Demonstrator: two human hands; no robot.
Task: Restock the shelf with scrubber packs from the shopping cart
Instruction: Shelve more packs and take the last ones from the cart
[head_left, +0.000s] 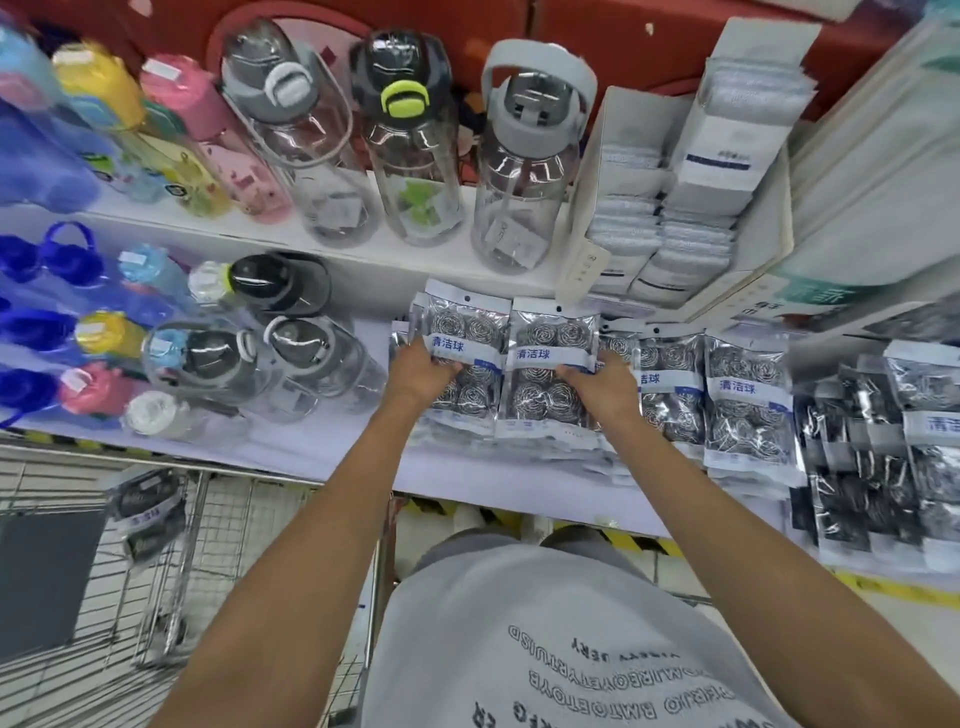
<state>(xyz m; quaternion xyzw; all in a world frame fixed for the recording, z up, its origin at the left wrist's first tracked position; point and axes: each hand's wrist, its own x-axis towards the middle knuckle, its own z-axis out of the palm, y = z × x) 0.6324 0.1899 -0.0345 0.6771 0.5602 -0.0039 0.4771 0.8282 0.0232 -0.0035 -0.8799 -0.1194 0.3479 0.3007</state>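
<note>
Two clear packs of steel scrubber balls with blue-lettered white labels stand side by side on the lower white shelf (332, 457). My left hand (420, 371) grips the left pack (464, 332) at its left edge. My right hand (605, 387) grips the right pack (551, 343) at its right edge. More scrubber packs (745, 395) stand in rows to the right of them. One scrubber pack (148, 506) lies in the wire shopping cart (218, 551) at the lower left.
Water bottles (415, 150) fill the upper shelf and the left of the lower shelf. White boxes of cloths (691, 197) stand at the upper right. Darker packs (883, 467) lie at the far right. Yellow-black tape marks the floor edge.
</note>
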